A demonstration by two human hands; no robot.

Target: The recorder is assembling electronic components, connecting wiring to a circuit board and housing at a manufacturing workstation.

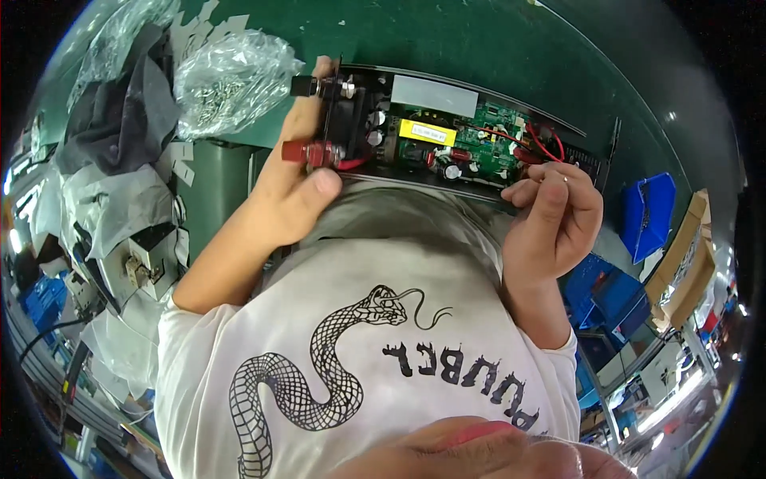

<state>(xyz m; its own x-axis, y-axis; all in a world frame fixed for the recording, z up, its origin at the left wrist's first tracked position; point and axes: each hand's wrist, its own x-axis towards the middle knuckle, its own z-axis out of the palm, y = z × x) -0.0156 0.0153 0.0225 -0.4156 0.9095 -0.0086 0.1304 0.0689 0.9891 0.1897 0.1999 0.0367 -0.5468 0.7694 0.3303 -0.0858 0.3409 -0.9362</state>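
Observation:
An open power inverter [431,164], a long black metal case with a green circuit board [499,128] and a yellow-wrapped transformer [428,132] inside, lies across the near edge of the bench. My left hand [299,172] grips its left end panel, thumb in front and fingers behind, around the red terminal [313,152] and the black terminal [305,86]. At the case's right end, near the red wires [546,144], my right hand [554,211] is closed in a pinch. A tiny shiny spot shows at its fingertips; what it is, I cannot make out.
A clear plastic bag of small metal screws [231,88] lies on the green bench top [351,32] at the left, beside a dark cloth [128,120]. Blue bins [648,215] and a cardboard box [682,259] stand at the right.

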